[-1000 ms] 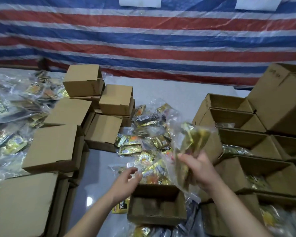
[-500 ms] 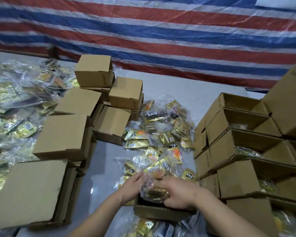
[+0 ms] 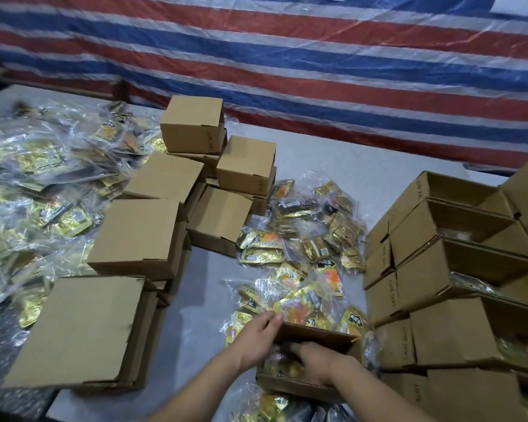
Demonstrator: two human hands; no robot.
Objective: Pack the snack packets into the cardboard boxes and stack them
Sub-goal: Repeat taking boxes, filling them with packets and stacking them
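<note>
Head view, left to right: closed cardboard boxes (image 3: 134,236) stacked at left; our left hand (image 3: 256,338) clasps the open box (image 3: 317,333) at lower centre, our right hand (image 3: 314,359) presses a snack packet (image 3: 282,362) inside, fingers curled on it; open boxes (image 3: 457,269) stacked at right on the bench (image 3: 195,300).

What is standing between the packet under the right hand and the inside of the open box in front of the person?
Nothing visible. The right hand already presses the bagged packet down inside the open box, whose flaps stand clear. The left hand only holds the box's left wall.
</note>
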